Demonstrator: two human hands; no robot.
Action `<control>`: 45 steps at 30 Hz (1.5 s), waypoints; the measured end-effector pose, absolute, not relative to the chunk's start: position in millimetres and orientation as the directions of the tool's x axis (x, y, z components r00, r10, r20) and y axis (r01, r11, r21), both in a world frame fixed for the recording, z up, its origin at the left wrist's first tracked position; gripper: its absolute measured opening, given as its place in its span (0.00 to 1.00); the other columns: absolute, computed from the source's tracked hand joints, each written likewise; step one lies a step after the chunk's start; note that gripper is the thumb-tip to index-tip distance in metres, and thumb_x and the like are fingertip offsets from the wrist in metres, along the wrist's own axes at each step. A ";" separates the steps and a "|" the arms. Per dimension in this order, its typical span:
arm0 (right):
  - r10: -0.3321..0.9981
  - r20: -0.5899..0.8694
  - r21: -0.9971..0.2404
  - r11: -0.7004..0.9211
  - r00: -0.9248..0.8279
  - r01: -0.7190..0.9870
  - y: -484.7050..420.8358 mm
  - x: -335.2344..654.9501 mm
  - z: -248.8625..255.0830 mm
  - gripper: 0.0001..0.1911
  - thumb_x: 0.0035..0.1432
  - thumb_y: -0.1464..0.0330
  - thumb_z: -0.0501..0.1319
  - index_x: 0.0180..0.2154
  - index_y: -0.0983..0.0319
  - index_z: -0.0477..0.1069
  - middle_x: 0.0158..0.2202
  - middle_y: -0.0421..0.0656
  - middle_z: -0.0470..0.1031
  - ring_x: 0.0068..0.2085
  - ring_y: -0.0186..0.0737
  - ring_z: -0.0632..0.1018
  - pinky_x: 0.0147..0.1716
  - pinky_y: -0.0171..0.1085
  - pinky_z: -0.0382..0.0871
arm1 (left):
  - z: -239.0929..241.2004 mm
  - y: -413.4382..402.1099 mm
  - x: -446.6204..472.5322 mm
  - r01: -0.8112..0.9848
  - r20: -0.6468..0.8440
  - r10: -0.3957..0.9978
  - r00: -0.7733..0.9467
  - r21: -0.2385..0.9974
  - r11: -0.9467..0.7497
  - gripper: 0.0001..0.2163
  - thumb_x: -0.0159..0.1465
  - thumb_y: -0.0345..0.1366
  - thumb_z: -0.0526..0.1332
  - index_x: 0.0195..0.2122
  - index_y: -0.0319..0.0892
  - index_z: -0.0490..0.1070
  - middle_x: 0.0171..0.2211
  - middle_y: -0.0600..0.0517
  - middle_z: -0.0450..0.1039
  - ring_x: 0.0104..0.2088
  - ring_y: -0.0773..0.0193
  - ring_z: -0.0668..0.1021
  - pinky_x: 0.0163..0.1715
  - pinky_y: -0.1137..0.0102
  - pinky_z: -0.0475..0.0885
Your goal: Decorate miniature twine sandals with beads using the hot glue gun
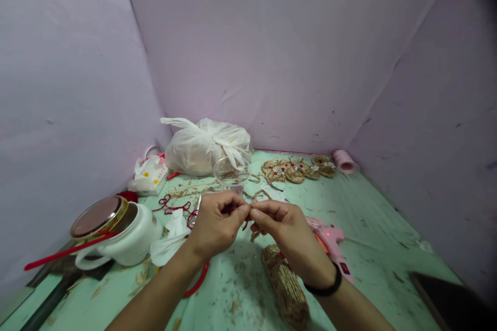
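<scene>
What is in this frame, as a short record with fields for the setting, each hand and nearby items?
Setting: green table walled by pale purple boards.
Left hand: pinches a red cord, fingertips meeting the other hand's.
Right hand: pinches the same cord; black band on the wrist.
Below the hands: woven straw bundle, with a pink glue gun beside it.
Left side: white pot with its lid askew; loose red string.
Back: tied white plastic bag, straw ornaments, pink tape roll.
</scene>
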State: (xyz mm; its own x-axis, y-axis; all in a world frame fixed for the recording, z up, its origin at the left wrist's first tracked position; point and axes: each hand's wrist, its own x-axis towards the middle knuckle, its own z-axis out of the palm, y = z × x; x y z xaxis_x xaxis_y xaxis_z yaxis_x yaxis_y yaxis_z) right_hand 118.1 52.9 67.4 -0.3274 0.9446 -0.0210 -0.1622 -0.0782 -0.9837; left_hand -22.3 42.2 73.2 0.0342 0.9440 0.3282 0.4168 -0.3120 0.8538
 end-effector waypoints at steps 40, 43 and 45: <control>0.980 0.160 -0.982 0.171 -0.120 0.083 46.2 108.7 59.0 0.07 0.48 0.67 0.61 0.30 0.62 0.76 0.24 0.40 0.75 0.24 0.34 0.70 0.23 0.33 0.63 | 75.5 41.3 -17.1 0.321 0.234 0.962 -0.140 0.930 -0.179 0.09 0.51 0.36 0.60 0.18 0.38 0.67 0.15 0.56 0.61 0.18 0.72 0.62 0.17 0.75 0.57; 0.957 0.253 -0.943 0.277 -0.146 0.183 45.0 110.2 58.9 0.07 0.50 0.68 0.60 0.29 0.62 0.76 0.23 0.41 0.74 0.24 0.35 0.71 0.24 0.33 0.63 | 76.4 40.2 -17.1 0.294 0.209 0.968 -0.141 0.942 -0.161 0.08 0.50 0.35 0.60 0.18 0.37 0.67 0.14 0.57 0.60 0.18 0.73 0.61 0.17 0.76 0.56; 0.959 0.249 -0.952 0.268 -0.138 0.147 46.0 112.2 59.3 0.07 0.50 0.68 0.59 0.26 0.63 0.75 0.20 0.40 0.72 0.23 0.34 0.70 0.22 0.33 0.63 | 77.1 40.0 -18.5 0.229 0.180 0.979 -0.095 0.961 -0.155 0.08 0.50 0.35 0.61 0.18 0.37 0.68 0.15 0.57 0.61 0.18 0.73 0.61 0.17 0.76 0.55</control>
State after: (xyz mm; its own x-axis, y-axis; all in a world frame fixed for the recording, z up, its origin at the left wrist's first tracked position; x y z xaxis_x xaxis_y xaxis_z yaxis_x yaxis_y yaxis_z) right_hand 112.2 46.0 59.3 -0.1380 0.9587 0.2488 0.1471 0.2683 -0.9520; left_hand -18.5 40.0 77.1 -0.0948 0.9791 0.1800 0.2291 -0.1545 0.9611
